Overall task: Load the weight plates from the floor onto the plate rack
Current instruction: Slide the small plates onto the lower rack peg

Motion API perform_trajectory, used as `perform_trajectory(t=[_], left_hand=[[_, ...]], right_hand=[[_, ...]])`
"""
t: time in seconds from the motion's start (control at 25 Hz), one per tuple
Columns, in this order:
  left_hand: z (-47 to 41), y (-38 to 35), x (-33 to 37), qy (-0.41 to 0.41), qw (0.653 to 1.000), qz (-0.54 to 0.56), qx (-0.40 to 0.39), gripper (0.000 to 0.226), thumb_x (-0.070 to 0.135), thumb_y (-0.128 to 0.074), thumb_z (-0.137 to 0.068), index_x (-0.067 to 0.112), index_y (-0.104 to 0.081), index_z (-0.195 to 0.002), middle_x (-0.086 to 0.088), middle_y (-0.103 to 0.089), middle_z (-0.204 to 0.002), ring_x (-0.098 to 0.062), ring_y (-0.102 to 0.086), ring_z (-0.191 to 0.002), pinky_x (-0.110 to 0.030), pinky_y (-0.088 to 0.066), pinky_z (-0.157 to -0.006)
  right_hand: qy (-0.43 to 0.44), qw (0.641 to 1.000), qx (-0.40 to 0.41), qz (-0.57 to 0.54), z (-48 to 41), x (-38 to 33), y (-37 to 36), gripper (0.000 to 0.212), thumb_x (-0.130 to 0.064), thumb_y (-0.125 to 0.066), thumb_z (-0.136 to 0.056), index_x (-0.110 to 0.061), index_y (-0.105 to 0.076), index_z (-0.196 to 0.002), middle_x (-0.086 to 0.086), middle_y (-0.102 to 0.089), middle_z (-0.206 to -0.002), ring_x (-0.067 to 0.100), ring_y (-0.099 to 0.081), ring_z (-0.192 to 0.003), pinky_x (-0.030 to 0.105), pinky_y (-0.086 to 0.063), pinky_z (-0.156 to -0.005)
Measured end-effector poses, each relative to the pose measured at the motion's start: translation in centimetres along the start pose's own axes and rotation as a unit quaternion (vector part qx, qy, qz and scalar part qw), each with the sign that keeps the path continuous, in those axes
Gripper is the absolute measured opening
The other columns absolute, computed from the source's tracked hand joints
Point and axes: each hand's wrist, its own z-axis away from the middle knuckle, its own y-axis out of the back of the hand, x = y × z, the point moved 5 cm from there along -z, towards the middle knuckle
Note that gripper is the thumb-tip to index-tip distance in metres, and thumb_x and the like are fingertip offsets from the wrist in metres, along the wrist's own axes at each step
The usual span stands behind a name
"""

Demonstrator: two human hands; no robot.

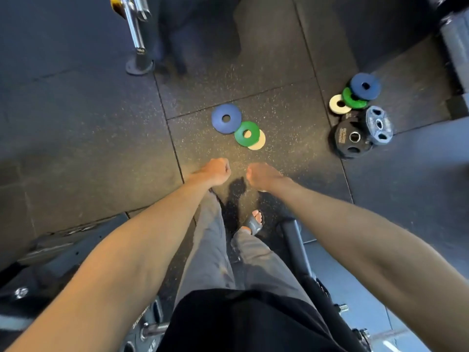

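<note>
We look down on the rubber-tiled floor [88, 128], dark and speckled, which fills most of the view. At about eleven o'clock a chrome post [135, 34] rises from a round base plate. At the bottom, near six to seven o'clock, we see part of the plate rack [142, 326] with a large black plate and a bare metal peg (much of it is hidden by our own arms and clothing).

Next in size are the weight plates. At two to three o'clock lies a pile: a black grip plate [351, 141] flat on the floor, a grey-blue grip plate [379, 124] leaning on its right edge, and behind them a second blue disc [365, 86] overlapping a second green disc [352, 99], which overlaps a white disc [338, 104]. Nearer the middle, around twelve o'clock from our hands, a blue disc [226, 118] lies flat, touching a green disc [247, 133] that sits on top of a cream disc [258, 142].

Our left hand [215, 171] and right hand [262, 176] hang side by side at the centre, close but apart. On both, the fingers are curled in together as loose fists, clamped on nothing. The cream disc lies just beyond the right-hand knuckles, toward twelve o'clock, not touching them; the blue disc is beyond the left hand, toward twelve o'clock. Between the hands and below, at six o'clock, one sandalled foot [253, 223] shows.
</note>
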Motion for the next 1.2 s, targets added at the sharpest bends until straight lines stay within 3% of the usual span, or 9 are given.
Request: perform_trajectory(t=[0.24,0.44,0.6,0.96,1.08,1.2], left_hand=[[-9.3,1.1,-1.6,-0.007,0.999,0.012,-0.034,0.022,0.020,-0.044,-0.099,0.015,-0.065,-0.104,-0.007,-0.069,-0.106,-0.028,-0.063,-0.101,-0.043,-0.050,-0.094],[-16.8,3.5,-5.0,0.002,0.998,-0.008,-0.070,0.021,0.020,-0.042,-0.100,0.013,-0.062,-0.103,-0.013,-0.067,-0.109,-0.033,-0.060,-0.105,-0.039,-0.047,-0.084],[-23.6,4.8,-6.8,0.019,0.997,-0.016,-0.078,0.020,0.018,-0.040,-0.101,0.012,-0.059,-0.100,-0.015,-0.067,-0.107,-0.035,-0.061,-0.102,-0.035,-0.043,-0.076],[-43.4,-1.8,-8.7,0.040,0.999,0.013,-0.006,0.020,0.011,-0.047,-0.097,0.004,-0.059,-0.111,-0.020,-0.064,-0.115,-0.038,-0.059,-0.111,-0.040,-0.044,-0.085],[-49.9,-5.8,-10.7,0.026,0.999,-0.022,-0.002,0.045,0.013,-0.054,-0.095,0.007,-0.044,-0.138,-0.018,-0.050,-0.139,-0.037,-0.046,-0.130,-0.044,-0.038,-0.106],[-54.8,-8.0,-12.2,0.009,0.994,-0.109,0.030,0.068,0.017,-0.061,-0.090,0.010,-0.029,-0.149,-0.015,-0.041,-0.144,-0.033,-0.037,-0.134,-0.045,-0.033,-0.109]], right_hand=[[-0.037,0.999,-0.026,-0.009,-8.4,0.6,0.7,0.033,-0.017,-0.042,-0.099,0.002,-0.059,-0.120,0.025,-0.064,-0.122,0.042,-0.062,-0.113,0.043,-0.050,-0.091],[-0.076,0.997,-0.029,-0.013,-15.0,0.8,1.6,0.030,-0.015,-0.037,-0.100,0.001,-0.057,-0.117,0.026,-0.063,-0.120,0.042,-0.062,-0.108,0.040,-0.047,-0.081],[-0.095,0.995,-0.021,0.002,-21.4,1.4,2.2,0.028,-0.018,-0.037,-0.100,-0.003,-0.054,-0.116,0.025,-0.062,-0.120,0.043,-0.062,-0.109,0.044,-0.049,-0.085],[-0.067,0.993,-0.003,0.099,-41.2,9.4,-3.0,0.031,-0.014,-0.049,-0.098,-0.005,-0.052,-0.128,0.017,-0.054,-0.128,0.034,-0.051,-0.122,0.045,-0.048,-0.094],[-0.046,0.983,0.014,0.176,-47.8,12.7,-7.1,0.046,-0.019,-0.063,-0.092,-0.006,-0.046,-0.133,0.019,-0.047,-0.134,0.034,-0.045,-0.123,0.045,-0.046,-0.099],[-0.033,0.969,0.024,0.243,-52.8,14.6,-10.4,0.074,-0.030,-0.075,-0.083,-0.002,-0.037,-0.141,0.024,-0.039,-0.142,0.036,-0.043,-0.125,0.047,-0.043,-0.103]])
